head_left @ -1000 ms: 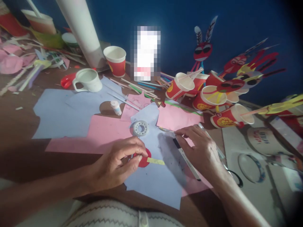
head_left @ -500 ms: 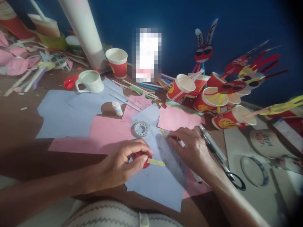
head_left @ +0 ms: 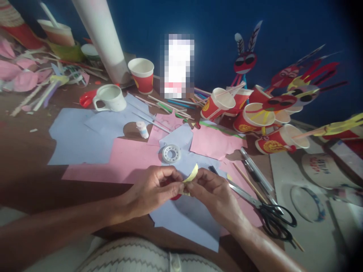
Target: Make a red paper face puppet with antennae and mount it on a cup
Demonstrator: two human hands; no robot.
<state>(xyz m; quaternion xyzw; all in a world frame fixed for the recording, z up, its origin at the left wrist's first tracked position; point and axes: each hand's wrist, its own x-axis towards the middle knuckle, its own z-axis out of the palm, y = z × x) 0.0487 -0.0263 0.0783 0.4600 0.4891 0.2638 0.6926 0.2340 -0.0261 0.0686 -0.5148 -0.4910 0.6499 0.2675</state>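
My left hand point(head_left: 159, 189) is closed around a red piece point(head_left: 176, 197), mostly hidden by the fingers. A yellow paper strip point(head_left: 193, 173) curves upward between my two hands. Thumb and finger of my right hand point(head_left: 214, 190) pinch at the yellow paper, close against the left fingertips. Just below the hands lies a blue sheet of paper point(head_left: 193, 223). Beyond them sits a white ring with holes point(head_left: 171, 154). Black-handled scissors point(head_left: 256, 203) rest right of my right hand.
A small white bottle point(head_left: 142, 129), a white mug point(head_left: 110, 99) and a red paper cup point(head_left: 141, 77) stand farther back. Paper cups point(head_left: 270, 141) with red paper figures crowd the right. A clear pen point(head_left: 256, 172) and a wooden stick point(head_left: 249, 181) lie near the scissors.
My right hand has moved left and toward me, from over the paper to my left fingertips. A yellow strip now sticks up there. The scissors and stick are uncovered.
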